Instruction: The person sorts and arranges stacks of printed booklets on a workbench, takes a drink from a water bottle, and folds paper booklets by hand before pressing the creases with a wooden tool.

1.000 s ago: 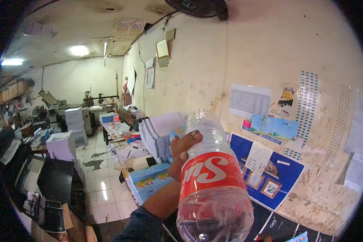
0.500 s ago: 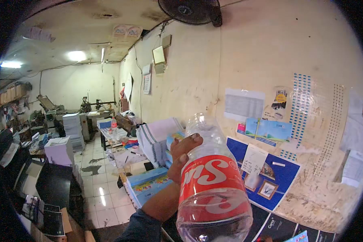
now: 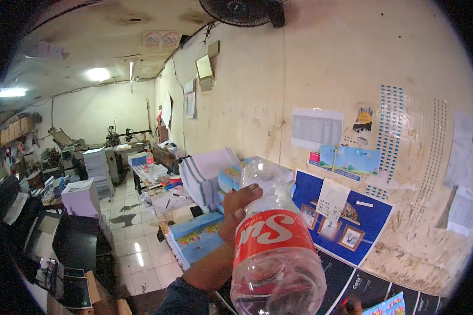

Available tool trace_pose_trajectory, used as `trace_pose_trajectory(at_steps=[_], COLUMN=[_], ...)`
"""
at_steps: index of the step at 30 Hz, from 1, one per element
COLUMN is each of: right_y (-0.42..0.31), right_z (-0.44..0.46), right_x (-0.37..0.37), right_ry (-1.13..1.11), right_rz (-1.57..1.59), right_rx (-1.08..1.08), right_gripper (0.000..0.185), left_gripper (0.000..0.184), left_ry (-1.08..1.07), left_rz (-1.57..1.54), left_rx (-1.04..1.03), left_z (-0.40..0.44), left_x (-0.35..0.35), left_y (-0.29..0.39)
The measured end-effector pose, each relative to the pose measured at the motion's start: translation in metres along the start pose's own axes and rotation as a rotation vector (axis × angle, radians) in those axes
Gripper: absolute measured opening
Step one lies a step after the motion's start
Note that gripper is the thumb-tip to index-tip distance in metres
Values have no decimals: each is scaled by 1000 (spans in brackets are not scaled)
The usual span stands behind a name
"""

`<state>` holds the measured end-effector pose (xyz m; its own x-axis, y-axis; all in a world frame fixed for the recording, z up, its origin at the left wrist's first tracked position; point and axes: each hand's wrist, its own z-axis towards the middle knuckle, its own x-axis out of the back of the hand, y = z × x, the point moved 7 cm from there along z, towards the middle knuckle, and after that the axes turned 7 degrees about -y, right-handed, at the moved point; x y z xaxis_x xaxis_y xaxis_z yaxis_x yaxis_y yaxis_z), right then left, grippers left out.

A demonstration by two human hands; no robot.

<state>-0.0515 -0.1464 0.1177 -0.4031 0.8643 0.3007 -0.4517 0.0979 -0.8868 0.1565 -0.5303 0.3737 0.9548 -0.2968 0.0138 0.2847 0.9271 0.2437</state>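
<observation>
A large clear plastic bottle with a red label (image 3: 273, 231) fills the lower middle of the head view, its base toward the camera. My left hand (image 3: 238, 207) grips its left side, fingertips showing near the narrower far part. Some clear liquid seems to be inside. At the bottom edge, low and right of the bottle, part of my right hand (image 3: 351, 304) shows with its fingers mostly cut off; a small red thing is beside it. Colourful printed sheets (image 3: 389, 305) lie just right of that hand, on black boxes marked Carta (image 3: 365, 289).
Blue printed booklets (image 3: 197, 236) and a white paper stack (image 3: 202, 181) stand on the table to the left. A blue board with pictures (image 3: 370, 247) leans on the wall. Paper stacks (image 3: 81, 198) and a black machine (image 3: 74, 236) are at far left; a fan (image 3: 239, 8) hangs above.
The bottle has tilted and its far end has moved slightly lower, still in my left hand. More of my right hand and the printed sheets shows at the bottom edge.
</observation>
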Motion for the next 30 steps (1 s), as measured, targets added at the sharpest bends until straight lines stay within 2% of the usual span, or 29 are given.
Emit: trace_pose_trajectory(at_steps=[3,4,5,7,8,12,15,16,17,19,20,21,23,24,25,26,28,29,30], right_y=[-4,7,4,-20,-25,-37,-54,-72,-77,-98,-107,-111,-138,-148,-158,-162,-157,-152,-145], right_z=[4,5,5,9,10,9,6,7,3,0,1,3,3,8,13,14,14,15,12], right_x=[5,5,5,4,6,16,33,30,29,23,16,13,-14,-21,-35,-47,-61,-69,-71], right_ry=[55,54,55,56,49,-27,146,129,136,3,-141,-145,-369,-376,-463,-554,-653,-720,-724], right_rz=[-26,130,125,329,359,311,405,395,382,238,220,214,0,-8,-101,-187,-254,-331,-401], right_rx=[-6,-28,-43,34,22,-93,-44,-20,-44,93,151,139,303,297,302,306,300,300,369], right_gripper=[25,32,32,35,42,39,40,48,48,49,50,50,55,55,51,47,42,38,36], left_gripper=[58,58,58,58,57,57,57,57,56,59,60,61,72,79,79,79,75,75,71], left_ry=[-27,-34,-48,-81,-98,-213,-329,-372,-420,-578,-617,-654,-654,-774,-761,-794,-1015,-991,-951], left_rz=[-15,-21,-31,-51,-64,-139,-217,-252,-286,-365,-386,-404,-381,-677,-678,-694,-297,-282,-446], left_rx=[11,15,17,24,28,67,126,151,185,359,407,455,751,1052,1065,1189,983,1003,1162], left_z=[-17,-25,-34,-52,-62,-110,-148,-160,-171,-198,-215,-232,-281,-302,-319,-331,-330,-351,-398], left_x=[-2,-3,-4,-7,-9,-14,-20,-24,-29,-43,-45,-47,-54,-71,-74,-77,-65,-62,-65], left_y=[6,8,11,18,21,34,43,46,48,52,56,61,56,52,49,51,59,48,32])
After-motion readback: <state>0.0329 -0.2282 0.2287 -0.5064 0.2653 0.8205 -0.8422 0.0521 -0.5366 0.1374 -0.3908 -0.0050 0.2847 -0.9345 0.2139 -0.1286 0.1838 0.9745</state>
